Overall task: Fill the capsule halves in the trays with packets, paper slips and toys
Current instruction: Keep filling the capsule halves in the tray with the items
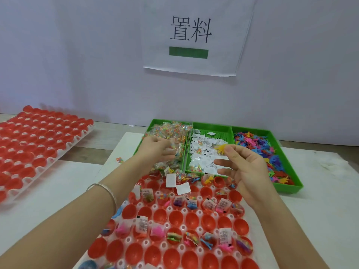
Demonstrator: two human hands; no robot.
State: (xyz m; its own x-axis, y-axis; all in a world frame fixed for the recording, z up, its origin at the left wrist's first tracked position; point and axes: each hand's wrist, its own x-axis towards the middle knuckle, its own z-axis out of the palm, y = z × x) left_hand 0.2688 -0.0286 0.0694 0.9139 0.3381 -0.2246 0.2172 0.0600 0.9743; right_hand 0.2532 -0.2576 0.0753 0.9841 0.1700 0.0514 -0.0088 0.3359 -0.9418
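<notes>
Left hand [153, 149] lies among the packets [169, 129] at eleven o'clock, its grasp unclear. Right hand [248, 171] at one o'clock pinches a yellow toy [221, 149] in its fingers [231, 151].

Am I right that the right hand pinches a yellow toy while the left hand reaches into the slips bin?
Not quite: the head view shows the left hand in the packets bin; the right hand does pinch a yellow toy.
</notes>
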